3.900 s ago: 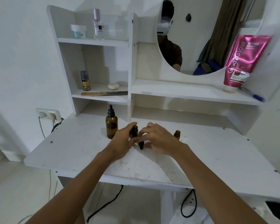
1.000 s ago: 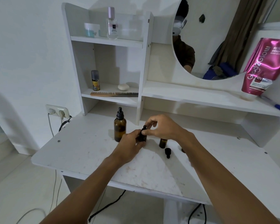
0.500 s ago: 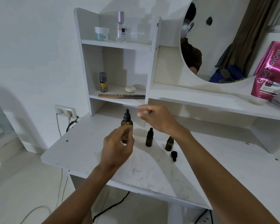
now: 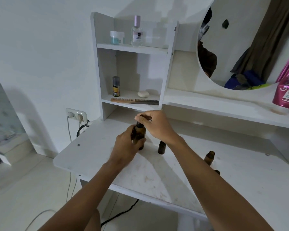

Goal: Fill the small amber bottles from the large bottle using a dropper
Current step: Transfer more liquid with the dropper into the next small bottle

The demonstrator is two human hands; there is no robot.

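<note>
Head view over our two bare arms, our left hand wrapped around the large amber glass bottle upright on the white tabletop, our right hand pinching its black dropper cap, two small amber bottles standing just right of it.
</note>
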